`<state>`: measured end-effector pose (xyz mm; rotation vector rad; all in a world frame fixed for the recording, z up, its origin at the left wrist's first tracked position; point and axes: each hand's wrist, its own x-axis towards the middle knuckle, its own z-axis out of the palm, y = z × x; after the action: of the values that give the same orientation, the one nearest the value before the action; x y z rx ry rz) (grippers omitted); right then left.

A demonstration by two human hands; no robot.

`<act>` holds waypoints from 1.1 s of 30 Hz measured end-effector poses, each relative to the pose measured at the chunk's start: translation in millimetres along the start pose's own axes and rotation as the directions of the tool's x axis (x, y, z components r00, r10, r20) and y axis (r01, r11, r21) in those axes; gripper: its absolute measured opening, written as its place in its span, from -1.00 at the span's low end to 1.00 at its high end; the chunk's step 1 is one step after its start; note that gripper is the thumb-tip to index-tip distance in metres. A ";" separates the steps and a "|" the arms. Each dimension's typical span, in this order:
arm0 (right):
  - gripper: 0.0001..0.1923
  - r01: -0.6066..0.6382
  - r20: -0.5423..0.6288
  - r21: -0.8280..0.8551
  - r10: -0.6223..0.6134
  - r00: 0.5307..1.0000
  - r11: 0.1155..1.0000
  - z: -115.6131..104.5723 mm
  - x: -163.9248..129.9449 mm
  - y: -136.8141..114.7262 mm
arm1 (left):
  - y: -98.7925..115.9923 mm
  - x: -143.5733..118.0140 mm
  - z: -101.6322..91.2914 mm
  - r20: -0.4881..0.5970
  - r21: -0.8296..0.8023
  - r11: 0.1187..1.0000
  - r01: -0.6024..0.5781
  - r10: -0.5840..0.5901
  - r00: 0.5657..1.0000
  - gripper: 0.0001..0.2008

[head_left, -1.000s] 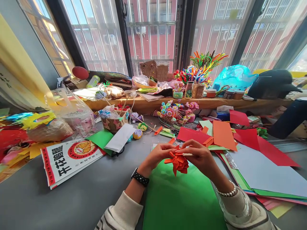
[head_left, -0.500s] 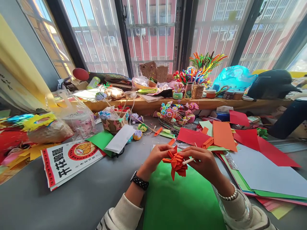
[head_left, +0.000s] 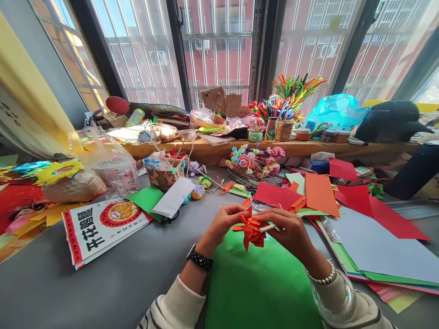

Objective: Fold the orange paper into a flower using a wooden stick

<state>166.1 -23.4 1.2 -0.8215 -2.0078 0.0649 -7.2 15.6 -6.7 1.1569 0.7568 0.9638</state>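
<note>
An orange-red folded paper flower (head_left: 253, 230), with pointed petals spread out, is held in the air over a green sheet (head_left: 264, 283). My left hand (head_left: 229, 221) pinches its upper left edge between thumb and fingers. From the right, my right hand (head_left: 286, 226) reaches over it, with fingertips against the flower's top right. A short white stick (head_left: 268, 227) lies in the right fingers, its near end close to the flower's right side. Whether the stick touches the paper I cannot tell. Both thumbs are partly hidden.
Sheets of coloured paper (head_left: 384, 242) are stacked at the right, with orange and red pieces (head_left: 321, 194) beyond. A printed paper bag (head_left: 106, 228) lies left. Behind stand a basket (head_left: 164, 178), a bunch of small flowers (head_left: 252, 160) and a dark bottle (head_left: 413, 171).
The paper flower has tilted slightly, its lower petals now a little higher. The white stick lies slightly flatter. Both hands keep nearly the same hold.
</note>
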 end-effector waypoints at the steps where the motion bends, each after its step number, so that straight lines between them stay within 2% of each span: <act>1: -0.89 0.016 -0.008 -0.010 -0.016 1.000 1.000 0.7 -0.1 -0.6 | -0.3 -0.3 -0.1 0.001 -0.009 1.000 -0.001 0.001 1.000 -0.80; 7: -0.88 0.167 -0.047 -0.105 -0.172 0.984 0.980 2.9 -2.6 -2.4 | -3.5 1.3 0.7 -0.027 -0.064 0.998 0.007 -0.008 1.000 -0.77; 16: -0.85 0.250 0.003 -0.240 -0.257 0.966 0.938 3.2 -6.8 -5.0 | -4.6 2.4 -0.6 -0.016 -0.059 0.998 -0.002 0.001 1.000 -0.79; 28: -0.79 0.229 -0.036 -0.266 -0.247 0.968 0.937 8.2 -11.7 -6.3 | -8.8 3.9 -5.7 0.011 -0.100 0.995 -0.024 0.025 1.000 -0.84; 33: -0.84 0.158 -0.073 -0.145 -0.170 0.983 0.977 6.8 -7.7 -6.3 | -8.6 4.2 -5.8 0.028 -0.105 0.994 -0.022 0.025 0.999 -0.84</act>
<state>160.1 -30.9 -6.2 -0.7292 -2.0080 -0.2036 -8.7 20.7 -16.5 1.0887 0.6628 0.9928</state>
